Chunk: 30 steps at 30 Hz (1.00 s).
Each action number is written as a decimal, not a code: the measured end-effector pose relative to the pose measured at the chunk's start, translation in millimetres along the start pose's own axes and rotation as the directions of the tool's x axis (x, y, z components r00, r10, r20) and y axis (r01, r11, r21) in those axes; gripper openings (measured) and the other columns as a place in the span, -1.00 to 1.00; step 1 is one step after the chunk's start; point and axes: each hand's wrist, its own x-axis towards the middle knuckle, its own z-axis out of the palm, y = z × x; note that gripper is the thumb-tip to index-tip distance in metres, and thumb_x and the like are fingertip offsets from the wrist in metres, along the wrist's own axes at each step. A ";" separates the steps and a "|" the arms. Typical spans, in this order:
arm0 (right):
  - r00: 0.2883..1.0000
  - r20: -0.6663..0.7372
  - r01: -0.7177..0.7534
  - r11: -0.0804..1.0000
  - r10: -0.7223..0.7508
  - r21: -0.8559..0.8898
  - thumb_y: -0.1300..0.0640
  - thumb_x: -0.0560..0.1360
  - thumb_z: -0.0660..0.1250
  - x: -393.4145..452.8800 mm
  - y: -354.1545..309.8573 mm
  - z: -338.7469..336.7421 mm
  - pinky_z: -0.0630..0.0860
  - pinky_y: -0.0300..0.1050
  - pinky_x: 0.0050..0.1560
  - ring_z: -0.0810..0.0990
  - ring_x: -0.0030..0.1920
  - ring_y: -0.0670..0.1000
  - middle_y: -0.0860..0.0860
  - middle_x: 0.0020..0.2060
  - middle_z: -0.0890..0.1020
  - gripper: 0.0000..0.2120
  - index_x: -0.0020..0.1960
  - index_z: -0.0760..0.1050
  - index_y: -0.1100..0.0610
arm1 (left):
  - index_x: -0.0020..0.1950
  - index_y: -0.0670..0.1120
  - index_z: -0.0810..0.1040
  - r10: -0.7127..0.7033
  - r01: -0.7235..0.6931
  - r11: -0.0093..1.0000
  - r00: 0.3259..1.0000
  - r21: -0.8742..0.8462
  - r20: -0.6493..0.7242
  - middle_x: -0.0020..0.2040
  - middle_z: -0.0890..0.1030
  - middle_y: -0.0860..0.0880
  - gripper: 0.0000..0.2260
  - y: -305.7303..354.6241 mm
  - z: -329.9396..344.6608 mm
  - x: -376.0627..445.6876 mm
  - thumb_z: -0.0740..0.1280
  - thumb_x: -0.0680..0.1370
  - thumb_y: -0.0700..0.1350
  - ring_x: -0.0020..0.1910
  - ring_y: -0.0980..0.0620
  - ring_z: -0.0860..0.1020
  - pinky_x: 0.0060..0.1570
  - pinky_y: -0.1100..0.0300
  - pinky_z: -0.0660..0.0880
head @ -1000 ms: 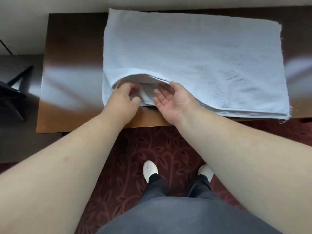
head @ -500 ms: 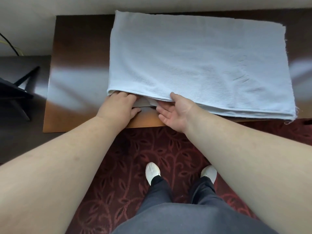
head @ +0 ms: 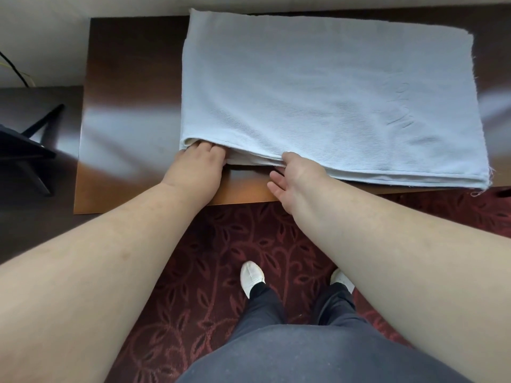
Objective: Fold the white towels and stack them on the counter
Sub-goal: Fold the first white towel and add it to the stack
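Towel: a large white terry towel [head: 331, 98], folded into several flat layers, lay on the dark glossy wooden bench [head: 132, 106], filling its right part, the stacked edges running along the near side.
Left hand: the left hand [head: 196, 170] was at the towel's near left corner, knuckles up, its fingers [head: 206, 147] tucked in under the top layer; how they closed inside I could not tell.
Right hand: the right hand [head: 296, 175] was at the near edge just beside it, thumb lying on the top layer, the other fingers straight and together, reaching below the edge of the layers, palm turned leftward.
Floor: a dark red carpet with a leaf pattern [head: 221, 244], and two white slippers [head: 251, 276] under dark trousers.
Left side: a black furniture frame [head: 25, 150] stood beside the bench.
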 end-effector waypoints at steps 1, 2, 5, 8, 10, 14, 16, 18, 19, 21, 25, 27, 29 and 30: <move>1.000 -0.005 0.004 1.000 -0.004 0.001 0.07 0.58 0.36 -0.2 -0.9 0.1 0.66 -0.09 -0.18 0.69 -0.06 -0.05 0.01 -0.05 0.63 -0.77 0.23 0.53 0.06 | 0.14 -0.18 0.47 0.001 -0.002 1.000 1.000 0.006 0.006 0.14 0.53 -0.22 -0.73 0.3 -0.5 -1.0 0.23 0.62 0.01 0.15 -0.26 0.46 0.09 -0.09 0.38; 1.000 -0.009 0.007 1.000 -0.007 0.002 0.07 0.57 0.36 -1.1 -1.5 0.4 0.66 -0.09 -0.19 0.69 -0.07 -0.05 0.00 -0.06 0.63 -0.78 0.20 0.53 0.05 | 0.16 -0.16 0.47 -0.001 0.001 1.000 1.000 0.004 0.010 0.14 0.53 -0.20 -0.68 1.5 -1.6 -2.3 0.27 0.59 0.08 0.16 -0.25 0.47 0.11 -0.08 0.39; 1.000 0.018 0.022 1.000 -0.022 0.003 0.06 0.58 0.34 -2.8 -1.2 2.2 0.61 -0.13 -0.30 0.69 -0.13 -0.06 0.00 -0.05 0.64 -0.80 0.19 0.52 0.05 | 0.20 -0.08 0.44 -0.022 0.022 0.999 1.000 -0.024 -0.007 0.17 0.52 -0.14 -0.53 6.7 -3.2 -3.2 0.35 0.49 0.24 0.21 -0.19 0.46 0.17 -0.07 0.39; 0.995 0.100 0.012 0.997 -0.019 0.078 0.07 0.61 0.28 -1.1 0.3 2.9 0.53 -0.15 -0.30 0.65 -0.18 -0.07 0.00 -0.12 0.62 -0.78 0.23 0.50 0.09 | 0.15 -0.07 0.46 -0.028 0.023 0.997 0.997 -0.079 -0.073 0.17 0.52 -0.09 -0.51 16.5 0.7 0.7 0.36 0.44 0.29 0.23 -0.14 0.45 0.20 -0.06 0.39; 0.991 0.135 0.002 0.992 -0.018 0.124 0.07 0.61 0.27 1.7 -0.6 1.6 0.51 -0.15 -0.28 0.64 -0.20 -0.07 -0.01 -0.17 0.60 -0.77 0.23 0.51 0.10 | 0.11 -0.06 0.48 -0.057 0.045 0.992 0.993 -0.120 -0.103 0.14 0.53 -0.07 -0.54 24.3 4.4 4.9 0.35 0.44 0.27 0.22 -0.13 0.45 0.19 -0.07 0.39; 0.987 0.159 -0.004 0.988 -0.021 0.157 0.08 0.60 0.27 3.2 -4.0 -1.6 0.50 -0.16 -0.28 0.63 -0.24 -0.07 -0.02 -0.21 0.57 -0.90 0.04 0.50 0.09 | 0.06 -0.07 0.53 -0.120 0.083 0.976 0.977 -0.200 -0.178 0.09 0.55 -0.11 -0.77 29.6 9.2 11.6 0.24 0.55 0.04 0.15 -0.17 0.49 0.13 -0.04 0.36; 0.986 0.159 0.020 0.990 -0.043 0.140 0.08 0.61 0.27 1.4 -6.3 -3.0 0.53 -0.16 -0.27 0.64 -0.25 -0.07 -0.02 -0.22 0.59 -0.91 0.00 0.49 0.09 | 0.07 -0.07 0.55 -0.119 0.074 0.974 0.972 -0.214 -0.203 0.07 0.57 -0.13 -0.80 25.3 8.5 12.5 0.21 0.57 0.00 0.13 -0.19 0.50 0.11 -0.04 0.37; 0.986 0.161 0.030 0.992 -0.050 0.125 0.08 0.61 0.26 0.6 -8.6 -5.1 0.55 -0.14 -0.25 0.66 -0.24 -0.06 -0.01 -0.19 0.60 -0.90 -0.01 0.49 0.09 | 0.09 -0.07 0.54 -0.081 0.052 0.986 0.981 -0.159 -0.179 0.08 0.58 -0.14 -0.81 16.5 8.8 12.2 0.24 0.57 -0.02 0.11 -0.21 0.51 0.09 -0.05 0.38; 0.986 0.162 0.031 0.992 -0.050 0.120 0.08 0.61 0.26 0.3 -9.7 -6.3 0.55 -0.13 -0.24 0.66 -0.23 -0.05 -0.01 -0.18 0.60 -0.90 0.00 0.50 0.09 | 0.10 -0.07 0.55 -0.054 0.035 0.992 0.985 -0.118 -0.166 0.09 0.57 -0.15 -0.82 10.4 9.4 12.1 0.27 0.55 -0.05 0.11 -0.24 0.51 0.09 -0.06 0.39; 0.986 0.158 0.036 0.994 -0.052 0.104 0.07 0.61 0.26 0.4 -10.4 -7.0 0.56 -0.12 -0.23 0.66 -0.21 -0.04 0.00 -0.16 0.60 -0.90 0.02 0.50 0.09 | 0.10 -0.08 0.56 -0.026 0.018 0.999 0.987 -0.050 -0.156 0.09 0.56 -0.17 -0.81 -3.6 10.2 10.3 0.30 0.50 -0.15 0.09 -0.28 0.49 0.02 -0.10 0.42; 0.989 0.131 0.065 0.998 -0.063 -0.010 0.07 0.62 0.25 3.2 -3.9 -6.8 0.57 -0.12 -0.28 0.67 -0.16 -0.05 0.02 -0.03 0.61 -0.84 0.15 0.50 0.09 | 0.05 -0.11 0.52 -0.091 0.090 0.996 0.981 -0.009 -0.170 0.06 0.48 -0.22 -0.83 -34.9 10.8 0.6 0.27 0.48 -0.26 0.03 -0.29 0.42 -0.06 -0.09 0.37; 0.990 0.126 0.066 0.995 -0.057 -0.072 0.08 0.63 0.21 5.1 1.2 -6.9 0.56 -0.11 -0.29 0.67 -0.14 -0.04 0.02 -0.01 0.63 -0.77 0.26 0.47 0.09 | 0.08 -0.12 0.55 -0.131 0.130 0.991 0.980 -0.019 -0.148 0.06 0.47 -0.21 -0.80 -45.1 12.1 -5.9 0.25 0.49 -0.27 0.07 -0.27 0.40 0.00 -0.10 0.37; 0.989 0.147 0.051 0.992 -0.034 -0.113 0.08 0.66 0.18 5.8 4.9 -8.4 0.55 -0.10 -0.25 0.66 -0.12 -0.01 0.01 -0.02 0.65 -0.74 0.32 0.43 0.08 | 0.10 -0.15 0.55 -0.150 0.148 0.989 0.982 -0.023 -0.111 0.08 0.47 -0.20 -0.79 -46.9 13.6 -10.3 0.23 0.51 -0.28 0.09 -0.27 0.38 0.04 -0.10 0.37; 0.986 0.164 0.040 0.991 -0.018 -0.130 0.07 0.67 0.17 6.1 6.1 -9.4 0.56 -0.09 -0.24 0.66 -0.12 0.00 0.01 -0.03 0.65 -0.74 0.33 0.42 0.07 | 0.10 -0.16 0.55 -0.162 0.158 0.987 0.982 -0.040 -0.102 0.09 0.47 -0.20 -0.79 -45.4 12.9 -11.3 0.22 0.51 -0.29 0.10 -0.27 0.38 0.05 -0.09 0.37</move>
